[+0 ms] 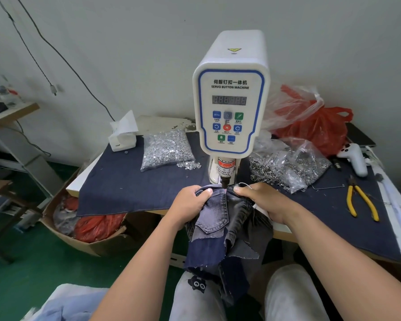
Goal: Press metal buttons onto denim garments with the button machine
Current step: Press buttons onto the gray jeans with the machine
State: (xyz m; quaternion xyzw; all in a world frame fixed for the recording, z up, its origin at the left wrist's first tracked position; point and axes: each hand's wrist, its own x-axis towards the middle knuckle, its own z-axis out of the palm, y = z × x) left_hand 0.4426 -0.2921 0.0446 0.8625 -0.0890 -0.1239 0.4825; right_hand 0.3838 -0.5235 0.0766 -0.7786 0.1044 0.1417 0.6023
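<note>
A white servo button machine [230, 93] stands at the middle of the table, its black punch [225, 179] pointing down. Right under the punch lies the top edge of a dark denim garment [227, 218], which hangs off the table's front edge onto my lap. My left hand [189, 205] grips the denim on the left of the punch, thumb on top. On the right of the punch my right hand [262, 200] pinches the garment's edge. A clear bag of silver buttons [167, 149] lies left of the machine. A bag of metal rings [292, 165] lies to its right.
Dark denim cloth [130, 181] covers the table. Yellow-handled pliers [361, 202] and a white handheld controller [354, 158] lie at the right. Red and clear plastic bags [310, 121] are piled behind. A tissue box [123, 135] sits back left. A cardboard box [83, 228] stands on the floor.
</note>
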